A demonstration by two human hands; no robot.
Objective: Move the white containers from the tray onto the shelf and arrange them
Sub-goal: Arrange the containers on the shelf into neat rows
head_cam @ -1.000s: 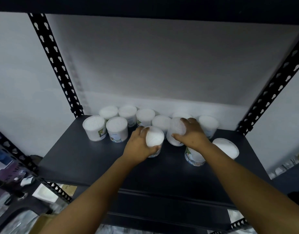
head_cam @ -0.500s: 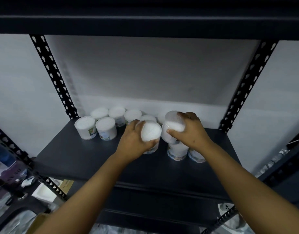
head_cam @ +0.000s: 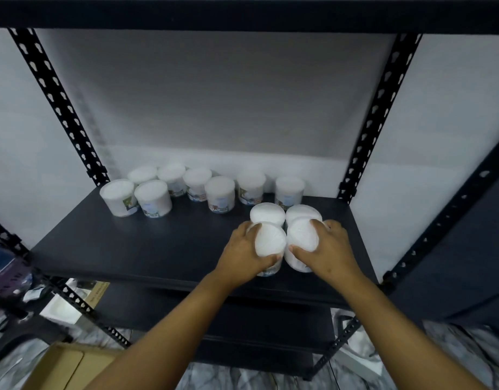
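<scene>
Cardboard box: a brown cardboard box (head_cam: 65, 367) sits low at the near left, under the rack.
Left hand: the left hand (head_cam: 244, 253) has its grip wrapped round a round white plastic tub (head_cam: 269, 244) at the front right of the dark metal shelf (head_cam: 135, 249). Half a second ago this hand held its tub further left, near the middle of the shelf.
Right hand: the right hand (head_cam: 327, 249) has its grip curled round a second round white tub (head_cam: 301, 239), which touches the left one. Before, this tub was held up above two others; now it is down low, side by side with its partner.
Just behind: two more white tubs (head_cam: 266, 213) stand right behind the held pair, touching them, so the four make a square.
Far back: a crooked row of white labelled tubs (head_cam: 196, 180) stands along the back left of the shelf near the white wall (head_cam: 214, 108), and looks the same as before.
</scene>
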